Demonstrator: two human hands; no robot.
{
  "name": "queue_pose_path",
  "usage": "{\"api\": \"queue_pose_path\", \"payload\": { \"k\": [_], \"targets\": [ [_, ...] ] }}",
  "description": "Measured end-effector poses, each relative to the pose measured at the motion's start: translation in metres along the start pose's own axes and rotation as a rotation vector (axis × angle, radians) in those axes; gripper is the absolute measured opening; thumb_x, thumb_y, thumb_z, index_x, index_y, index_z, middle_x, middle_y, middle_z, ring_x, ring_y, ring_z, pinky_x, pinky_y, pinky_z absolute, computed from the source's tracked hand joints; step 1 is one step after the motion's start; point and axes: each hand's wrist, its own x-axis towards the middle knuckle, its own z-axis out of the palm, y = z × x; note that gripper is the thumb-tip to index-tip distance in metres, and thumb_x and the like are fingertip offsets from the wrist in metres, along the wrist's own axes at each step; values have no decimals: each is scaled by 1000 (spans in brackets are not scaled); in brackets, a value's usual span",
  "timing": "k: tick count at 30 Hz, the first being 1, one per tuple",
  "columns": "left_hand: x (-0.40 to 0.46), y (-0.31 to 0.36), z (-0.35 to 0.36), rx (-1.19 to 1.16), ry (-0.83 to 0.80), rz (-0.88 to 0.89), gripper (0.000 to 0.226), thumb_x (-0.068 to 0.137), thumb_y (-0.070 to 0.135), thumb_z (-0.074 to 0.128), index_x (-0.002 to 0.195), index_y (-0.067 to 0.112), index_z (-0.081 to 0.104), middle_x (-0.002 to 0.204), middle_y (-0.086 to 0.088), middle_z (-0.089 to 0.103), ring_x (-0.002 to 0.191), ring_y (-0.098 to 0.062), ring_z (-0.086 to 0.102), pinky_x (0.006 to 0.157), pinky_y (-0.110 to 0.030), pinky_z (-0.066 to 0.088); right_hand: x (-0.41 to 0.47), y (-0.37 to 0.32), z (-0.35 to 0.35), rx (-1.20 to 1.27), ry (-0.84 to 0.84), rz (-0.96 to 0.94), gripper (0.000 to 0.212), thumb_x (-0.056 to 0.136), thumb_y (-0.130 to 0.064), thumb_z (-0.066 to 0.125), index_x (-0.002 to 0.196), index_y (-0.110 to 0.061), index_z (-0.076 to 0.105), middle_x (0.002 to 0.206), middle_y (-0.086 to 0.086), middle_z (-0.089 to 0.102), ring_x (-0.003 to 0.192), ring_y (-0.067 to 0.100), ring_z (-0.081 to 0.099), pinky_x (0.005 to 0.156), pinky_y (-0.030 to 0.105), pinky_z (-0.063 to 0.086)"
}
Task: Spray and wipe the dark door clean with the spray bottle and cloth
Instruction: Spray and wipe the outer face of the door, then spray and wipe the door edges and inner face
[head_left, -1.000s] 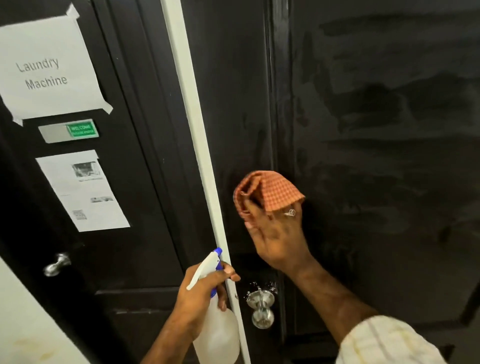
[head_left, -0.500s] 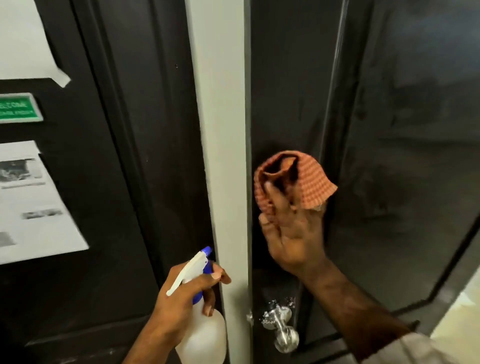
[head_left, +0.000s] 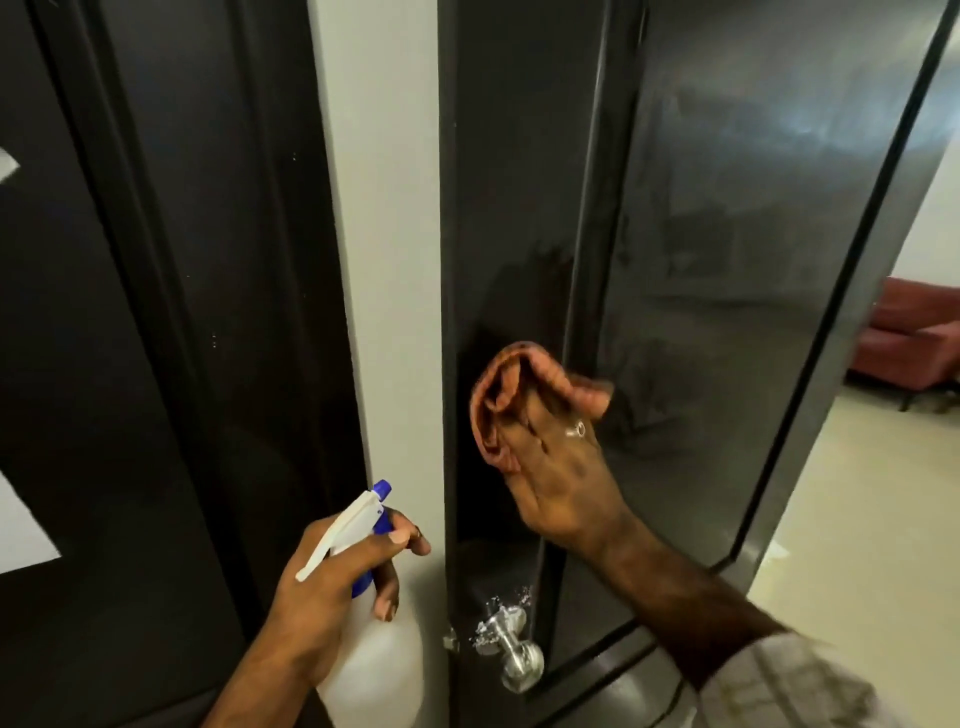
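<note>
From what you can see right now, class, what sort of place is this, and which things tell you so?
Probably an indoor hallway of a home or shared residence: two dark doors split by a pale frame, a silver knob, and a red sofa on the pale floor beyond.

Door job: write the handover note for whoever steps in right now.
Left hand: shut on the spray bottle, held low beside the white frame, nozzle up.
Right hand: pressing the orange cloth flat to the door, above the knob.
Done: the panel shows wipe streaks; droplets sit by the knob.
Left: wipe the knob area and the lower door; respray if needed.
</note>
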Motion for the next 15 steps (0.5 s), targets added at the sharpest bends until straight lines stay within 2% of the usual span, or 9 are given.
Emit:
{"api": "queue_pose_path", "payload": {
  "k": [2, 3, 5, 7, 8, 9, 11, 13, 15],
  "targets": [
    [-9, -6, 8, 0, 20, -26, 22, 83, 26, 72, 89, 5, 77, 98, -27, 76, 46, -33, 48, 51, -39, 53, -41, 12, -13, 5, -61, 71, 54, 95, -9, 66, 148, -6, 59, 144, 22, 61, 135, 40, 56, 104, 61, 52],
    [-14, -11, 11, 1, 21, -43, 22, 83, 26, 72, 89, 5, 77, 98, -27, 76, 45, -32, 48, 51, -39, 53, -53, 11, -22, 49, -96, 144, 55, 97, -12, 62, 152, -12, 54, 146, 19, 60, 134, 38, 57, 107, 56, 52],
    [-28, -20, 21, 10, 8, -77, 26, 82, 29, 74, 89, 4, 77, 100, -27, 76, 44, -31, 48, 54, -38, 52, -69, -3, -42, 270, -159, 325, 55, 105, -12, 54, 159, -18, 47, 161, 10, 50, 150, 29, 47, 122, 45, 41],
    [-44, -31, 33, 31, -9, -110, 35, 79, 36, 79, 90, 3, 77, 100, -27, 76, 44, -31, 50, 54, -37, 52, -91, -28, -57, 610, -133, 588, 50, 109, -10, 53, 159, -15, 48, 164, -1, 49, 153, 19, 43, 126, 37, 35],
    [-53, -38, 37, 32, -21, -123, 40, 77, 39, 80, 91, 2, 77, 100, -28, 76, 44, -31, 50, 53, -36, 52, -104, -45, -62, 783, -66, 777, 47, 109, -11, 54, 156, -15, 51, 157, -5, 56, 147, 16, 51, 121, 35, 41],
    [-61, -43, 41, 28, -34, -143, 43, 76, 40, 80, 93, 0, 76, 100, -28, 76, 45, -31, 51, 53, -36, 51, -118, -60, -64, 945, 19, 999, 42, 110, -15, 56, 151, -16, 56, 145, -7, 66, 134, 13, 63, 110, 32, 51],
    [-74, -56, 48, 34, -57, -191, 47, 77, 39, 81, 95, -4, 74, 100, -29, 75, 47, -31, 51, 54, -36, 51, -147, -82, -72, 1239, 268, 1453, 39, 108, -24, 55, 145, -14, 61, 128, 2, 76, 112, 16, 74, 88, 30, 61],
    [-87, -70, 51, 50, -75, -232, 46, 79, 38, 80, 95, -5, 74, 101, -29, 75, 48, -31, 51, 56, -36, 50, -179, -98, -84, 1401, 490, 1809, 42, 108, -28, 48, 142, -8, 63, 131, 16, 73, 115, 29, 74, 86, 36, 65],
    [-97, -83, 53, 76, -98, -280, 39, 83, 34, 78, 94, -3, 75, 100, -27, 75, 48, -30, 50, 56, -36, 49, -204, -116, -96, 1484, 599, 2043, 43, 110, -32, 46, 126, -5, 75, 128, 22, 73, 112, 36, 75, 86, 46, 66]
  ]
}}
